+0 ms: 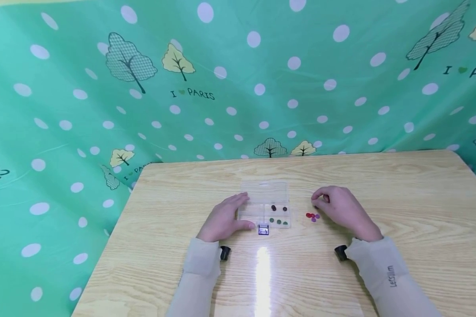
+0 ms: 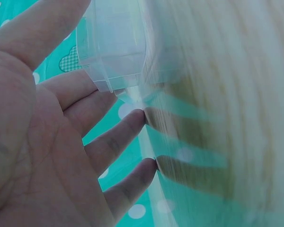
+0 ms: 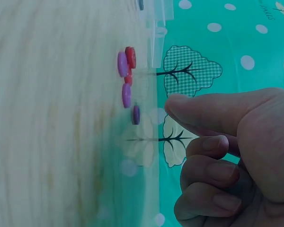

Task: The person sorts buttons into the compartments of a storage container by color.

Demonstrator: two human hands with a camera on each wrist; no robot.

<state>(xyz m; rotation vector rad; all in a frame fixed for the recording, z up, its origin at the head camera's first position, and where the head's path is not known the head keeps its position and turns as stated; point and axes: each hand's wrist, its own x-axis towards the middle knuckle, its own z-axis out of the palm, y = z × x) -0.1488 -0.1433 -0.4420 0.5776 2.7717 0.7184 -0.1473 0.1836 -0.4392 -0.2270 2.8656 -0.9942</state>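
nearest, two pale sleeves (image 1: pixel 200 264) reach in over a wood-grained table (image 1: pixel 301 281), the right one marked with dark lettering; a small black device (image 1: pixel 224 253) shows at each wrist. between the forearms a bright streak of light lies on the table.

beyond the streak, a small blue-edged piece (image 1: pixel 263 230) sits at the near edge of a clear plastic box (image 1: pixel 251 212). the left hand (image 1: pixel 226 218) is around the box's left side, its fingers spread and unclenched, the thumb toward the near edge; the left wrist view shows two fingertips meeting the table beside the box.

in the box's right half, three green discs (image 1: pixel 279 222) lie on the near side and dark brown discs (image 1: pixel 284 209) farther in.

to the right of the box, red discs (image 3: pixel 131 57) and purple discs (image 3: pixel 126 95) rest close together on the table, with a darker disc (image 3: pixel 136 115) just beside them. the right hand (image 1: pixel 339 209) is just right of this cluster, three fingers curled in, thumb and forefinger close together; whether they grip anything cannot be told.

farther off, the box's clear lid (image 1: pixel 265 192) lies folded back. past the table's far edge hangs a teal cloth (image 1: pixel 222 44) with white dots and printed trees.
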